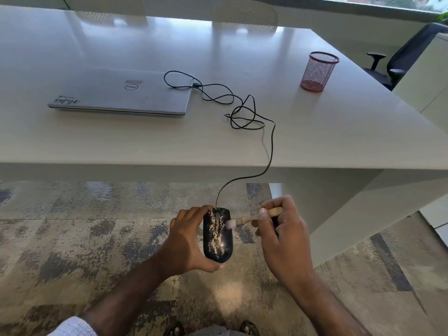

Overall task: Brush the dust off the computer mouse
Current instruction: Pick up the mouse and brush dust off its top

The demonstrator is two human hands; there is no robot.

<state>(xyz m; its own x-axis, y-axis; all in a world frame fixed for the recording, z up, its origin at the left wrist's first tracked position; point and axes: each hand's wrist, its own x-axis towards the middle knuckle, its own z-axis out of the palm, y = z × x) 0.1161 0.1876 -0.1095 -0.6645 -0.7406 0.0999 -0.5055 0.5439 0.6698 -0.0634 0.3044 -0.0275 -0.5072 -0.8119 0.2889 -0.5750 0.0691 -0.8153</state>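
A black wired computer mouse point(217, 236), streaked with pale dust, is held in the air in front of the table edge, above the carpet. My left hand point(188, 241) grips it from the left side and underneath. My right hand point(282, 232) pinches the wooden handle of a small brush point(254, 218). The brush's white bristles touch the mouse's upper right edge. The mouse's black cable point(270, 151) runs up over the table edge in loose loops to the laptop.
A shut silver laptop point(121, 93) lies on the white table point(339, 132). A red mesh pen cup point(318, 71) stands at the table's right. A black office chair point(400, 59) is beyond the right corner. Patterned carpet point(97, 226) lies below.
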